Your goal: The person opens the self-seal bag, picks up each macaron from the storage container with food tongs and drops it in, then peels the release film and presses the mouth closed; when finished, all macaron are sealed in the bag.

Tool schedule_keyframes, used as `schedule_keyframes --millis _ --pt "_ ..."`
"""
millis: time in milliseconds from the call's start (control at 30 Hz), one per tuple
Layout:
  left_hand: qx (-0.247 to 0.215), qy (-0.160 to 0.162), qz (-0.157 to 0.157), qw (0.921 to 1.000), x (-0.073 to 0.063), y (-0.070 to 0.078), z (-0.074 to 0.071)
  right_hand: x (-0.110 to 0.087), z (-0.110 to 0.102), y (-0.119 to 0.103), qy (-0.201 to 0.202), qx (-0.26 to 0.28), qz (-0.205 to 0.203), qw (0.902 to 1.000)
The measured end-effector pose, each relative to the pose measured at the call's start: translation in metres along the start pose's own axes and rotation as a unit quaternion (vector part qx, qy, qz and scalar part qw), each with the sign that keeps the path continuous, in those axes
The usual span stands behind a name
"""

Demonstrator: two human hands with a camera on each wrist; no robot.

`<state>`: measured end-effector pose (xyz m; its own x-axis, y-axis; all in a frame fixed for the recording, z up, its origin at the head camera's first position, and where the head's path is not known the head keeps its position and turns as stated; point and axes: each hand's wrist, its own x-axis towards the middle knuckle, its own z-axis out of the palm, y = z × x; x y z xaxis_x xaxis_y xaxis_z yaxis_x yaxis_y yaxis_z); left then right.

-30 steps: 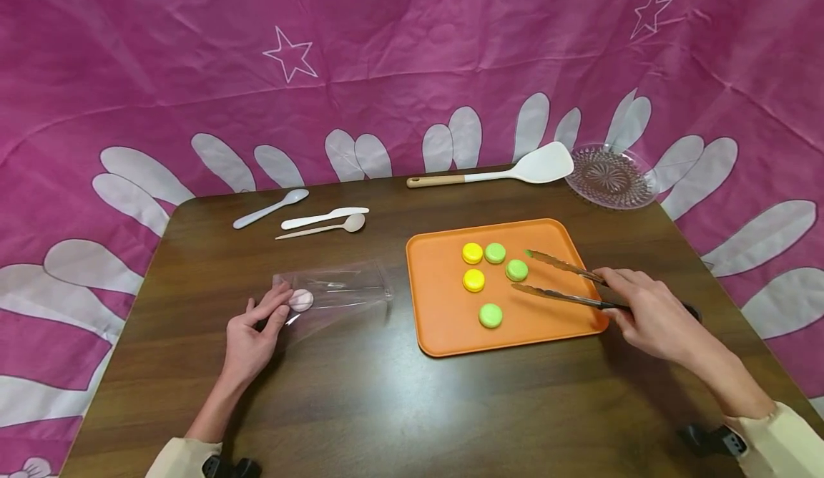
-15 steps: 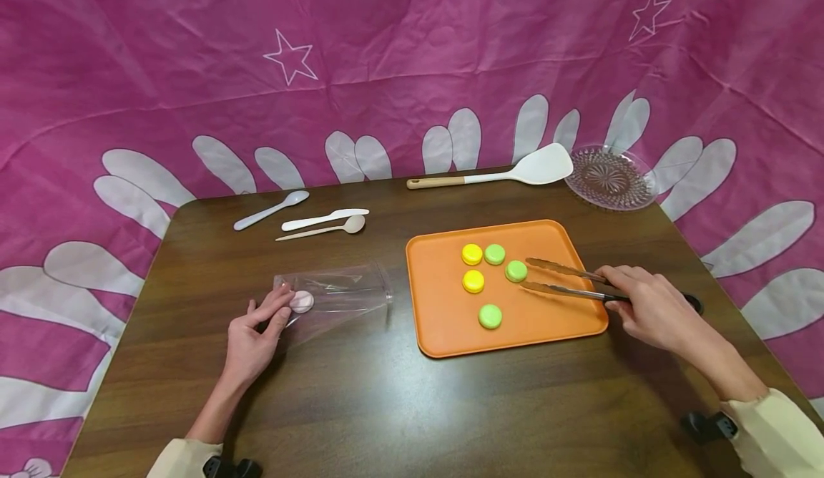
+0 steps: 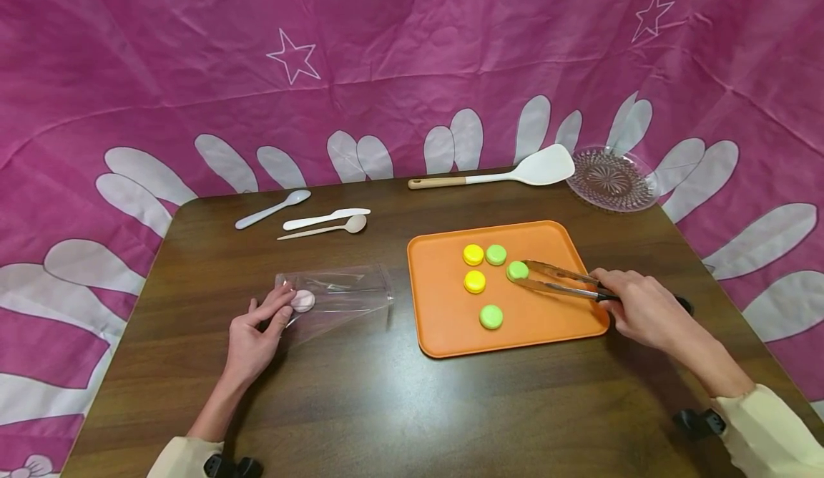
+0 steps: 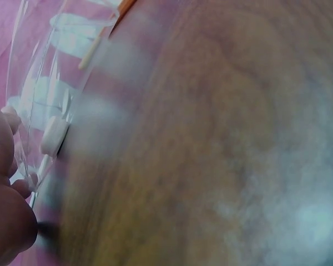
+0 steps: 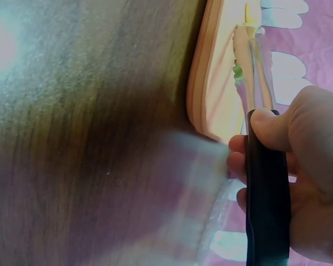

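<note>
Here the right hand (image 3: pixel 644 312) grips the tongs (image 3: pixel 566 290), their tips straddling a green macaron (image 3: pixel 517 270) on the orange tray (image 3: pixel 444 335); an off-centre squeeze could shoot that smooth disc sideways. Over left, the left hand (image 3: pixel 254 338) pinches a clear plastic bag (image 3: pixel 350 288), which might slide if that hold slackens. A pale macaron (image 3: pixel 305 301) sits by the fingertips, partly covered; the bag's edges barely show, and whether the tips touch the green one, I can't tell.
</note>
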<state>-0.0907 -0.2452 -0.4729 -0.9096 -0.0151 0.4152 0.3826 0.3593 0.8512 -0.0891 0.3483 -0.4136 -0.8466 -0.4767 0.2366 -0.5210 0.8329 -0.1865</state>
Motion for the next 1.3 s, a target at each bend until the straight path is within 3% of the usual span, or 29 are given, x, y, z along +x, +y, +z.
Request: schedule_keyframes --millis 267,567,867,1067,1300 --pt "0.002 0.005 -0.003 1.0 -0.001 -0.006 -0.001 -0.001 0.005 0.001 0.04 -0.018 -0.023 0.9988" --pt "0.005 0.004 0.007 1.0 0.0 0.023 0.003 0.0 0.003 -0.002 0.056 -0.026 -0.041 0.9973" --pt "0.01 0.001 0.002 0.9999 0.001 0.031 0.002 0.013 -0.003 -0.017 0.072 -0.009 -0.062 0.9954" --pt "0.009 0.004 0.002 0.9999 -0.001 0.019 0.001 0.036 -0.005 -0.042 0.041 -0.01 -0.067 0.9969" --pt "0.009 -0.01 -0.005 0.9999 0.001 0.033 0.0 0.071 0.005 -0.081 -0.009 0.008 -0.079 0.9968"
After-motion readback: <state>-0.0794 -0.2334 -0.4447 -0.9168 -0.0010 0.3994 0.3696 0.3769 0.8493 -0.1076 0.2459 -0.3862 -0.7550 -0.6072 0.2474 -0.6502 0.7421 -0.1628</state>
